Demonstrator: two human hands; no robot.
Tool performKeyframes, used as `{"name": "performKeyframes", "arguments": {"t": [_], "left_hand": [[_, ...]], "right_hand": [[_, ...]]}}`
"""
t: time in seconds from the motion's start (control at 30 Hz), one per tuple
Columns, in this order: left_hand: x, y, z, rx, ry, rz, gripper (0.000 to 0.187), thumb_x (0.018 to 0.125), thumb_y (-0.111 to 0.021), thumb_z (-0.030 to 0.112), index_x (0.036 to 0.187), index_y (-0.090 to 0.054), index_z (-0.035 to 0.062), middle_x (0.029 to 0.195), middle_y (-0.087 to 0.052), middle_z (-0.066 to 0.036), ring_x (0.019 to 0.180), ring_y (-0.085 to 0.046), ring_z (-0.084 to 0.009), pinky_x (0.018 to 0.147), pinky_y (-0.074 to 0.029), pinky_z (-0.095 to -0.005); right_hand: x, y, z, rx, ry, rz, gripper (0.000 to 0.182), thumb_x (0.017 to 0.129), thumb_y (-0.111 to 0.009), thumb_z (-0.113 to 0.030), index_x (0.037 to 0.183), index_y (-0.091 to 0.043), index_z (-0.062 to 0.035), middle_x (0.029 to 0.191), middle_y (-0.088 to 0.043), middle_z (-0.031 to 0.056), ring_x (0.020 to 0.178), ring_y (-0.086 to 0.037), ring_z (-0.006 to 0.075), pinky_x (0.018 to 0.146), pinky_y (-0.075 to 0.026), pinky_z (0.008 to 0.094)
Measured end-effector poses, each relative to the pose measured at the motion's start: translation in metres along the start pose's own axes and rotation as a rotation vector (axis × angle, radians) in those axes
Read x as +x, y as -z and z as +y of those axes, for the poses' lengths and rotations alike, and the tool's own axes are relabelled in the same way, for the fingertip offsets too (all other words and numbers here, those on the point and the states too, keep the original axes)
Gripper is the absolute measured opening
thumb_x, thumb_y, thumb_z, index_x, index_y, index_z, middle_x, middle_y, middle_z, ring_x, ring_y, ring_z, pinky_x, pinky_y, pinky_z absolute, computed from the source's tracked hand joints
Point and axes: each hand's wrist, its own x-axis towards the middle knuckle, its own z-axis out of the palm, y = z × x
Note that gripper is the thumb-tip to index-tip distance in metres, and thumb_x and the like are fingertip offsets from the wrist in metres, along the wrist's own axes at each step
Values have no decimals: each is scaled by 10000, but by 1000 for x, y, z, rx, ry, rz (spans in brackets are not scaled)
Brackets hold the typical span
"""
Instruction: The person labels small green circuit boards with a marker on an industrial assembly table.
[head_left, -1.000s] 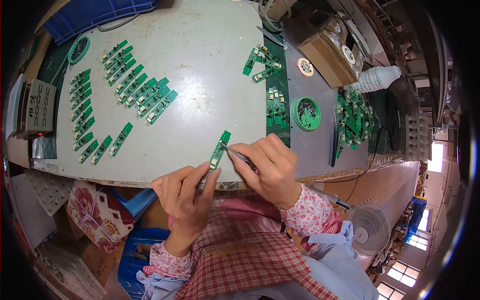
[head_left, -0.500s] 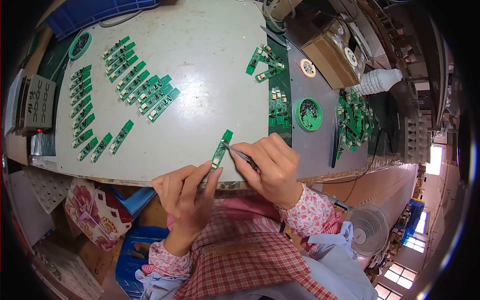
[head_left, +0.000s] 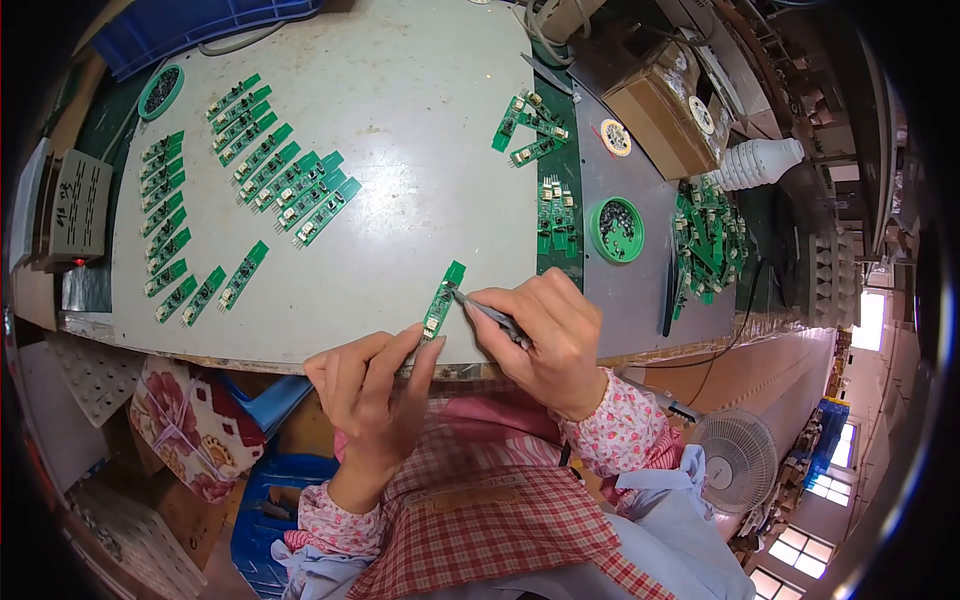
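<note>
A narrow green circuit board (head_left: 441, 302) with a white connector and dark parts lies near the front edge of the pale table (head_left: 400, 160). My left hand (head_left: 370, 390) pinches its lower end between thumb and fingertip. Grey tweezers (head_left: 495, 316) are held in my right hand (head_left: 548, 340), their tips touching the right side of the board near its upper half. Whether the tips hold a small part is too small to tell.
Rows of green boards (head_left: 265, 165) lie at left, with more boards (head_left: 533, 128) at the upper right. A green dish (head_left: 617, 230) of black parts, a board pile (head_left: 710, 240) and a cardboard box (head_left: 665, 115) stand right. Another dish (head_left: 161, 92) sits upper left.
My right hand and the tweezers have shifted very slightly down and right along the board. My left hand and the board have hardly moved.
</note>
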Motion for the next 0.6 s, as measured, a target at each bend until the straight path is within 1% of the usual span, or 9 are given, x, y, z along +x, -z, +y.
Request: {"name": "performKeyframes", "arguments": {"t": [0.5, 0.6], "left_hand": [[1, 0, 1, 13, 2, 2, 349, 729, -945, 146, 1044, -794, 150, 851, -668, 40, 752, -589, -125, 758, -340, -327], [1, -1, 1, 11, 1, 7, 353, 729, -944, 145, 1048, -793, 150, 849, -666, 41, 751, -587, -125, 755, -338, -326]], "right_hand": [[-2, -3, 2, 18, 1, 3, 194, 770, -848, -48, 938, -750, -53, 736, -589, 41, 663, -572, 218, 575, -464, 345], [-2, -5, 2, 41, -17, 22, 162, 763, -849, -16, 900, -767, -45, 727, -635, 49, 633, -551, 224, 557, -429, 346]]}}
